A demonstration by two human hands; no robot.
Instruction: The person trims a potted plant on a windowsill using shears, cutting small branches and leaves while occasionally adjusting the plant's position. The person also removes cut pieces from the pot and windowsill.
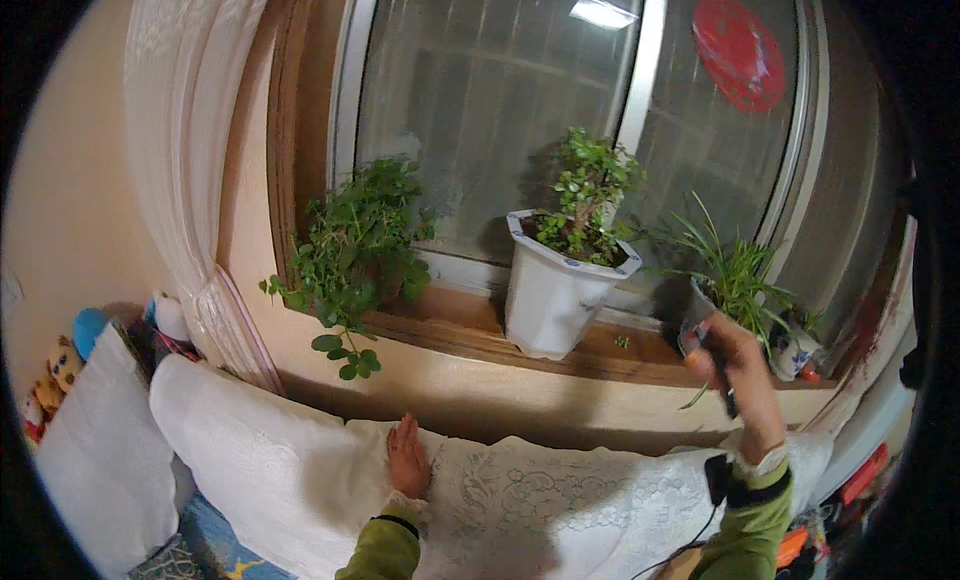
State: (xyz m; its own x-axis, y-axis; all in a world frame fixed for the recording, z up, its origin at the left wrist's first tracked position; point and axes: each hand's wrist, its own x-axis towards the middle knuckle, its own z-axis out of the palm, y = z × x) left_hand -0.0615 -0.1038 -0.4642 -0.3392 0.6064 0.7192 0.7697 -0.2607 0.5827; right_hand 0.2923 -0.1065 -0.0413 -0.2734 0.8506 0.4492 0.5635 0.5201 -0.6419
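My left hand [408, 458] lies flat, fingers stretched out, on the white lace cover [520, 500] over the sofa back. My right hand [742, 365] is raised in front of the right end of the windowsill, its fingers curled round a slim dark object [727, 392]. Most of that object is hidden by the fingers, so its kind cannot be made out. Just behind this hand stands a plant with long narrow leaves [740, 285]. A white faceted pot [560, 298] with a small leafy tree [590, 195] stands mid-sill. A few green leaf bits [622, 341] lie to its right.
A bushy trailing plant [360, 235] hangs over the sill's left end. A small patterned pot [793, 355] stands at the right end. Behind is a sliding window with a red round decoration [740, 52]. A pale curtain [190, 130] and soft toys [60, 365] are at left.
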